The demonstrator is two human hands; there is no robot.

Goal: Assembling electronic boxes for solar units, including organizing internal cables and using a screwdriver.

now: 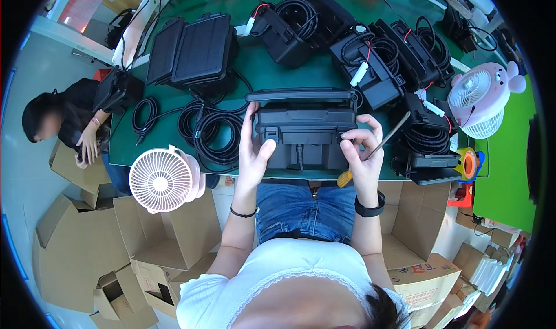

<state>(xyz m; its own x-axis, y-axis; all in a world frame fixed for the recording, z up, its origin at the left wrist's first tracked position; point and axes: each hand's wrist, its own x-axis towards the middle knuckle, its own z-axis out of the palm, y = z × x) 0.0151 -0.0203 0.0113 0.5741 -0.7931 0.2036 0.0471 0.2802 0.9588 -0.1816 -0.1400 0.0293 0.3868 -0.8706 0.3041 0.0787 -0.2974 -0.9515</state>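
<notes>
A black plastic box (307,120) with two front latches stands upright at the table's near edge, with a short black cable at its front. A black panel or handle bar (301,94) runs along its far top edge. My left hand (253,152) grips the box's left side, thumb by the left latch. With thumb and fingertips, my right hand (365,149) touches the right latch. A screwdriver (346,178) with a yellow handle is tucked in that same hand, its shaft slanting up to the right.
Coiled black cables (214,129) and black panels (202,48) lie left on the green table (260,77). Several black boxes with cables (370,71) stand beyond and to the right. Two small fans (161,180) flank me. Cardboard boxes (168,230) crowd below; a person (69,112) sits at left.
</notes>
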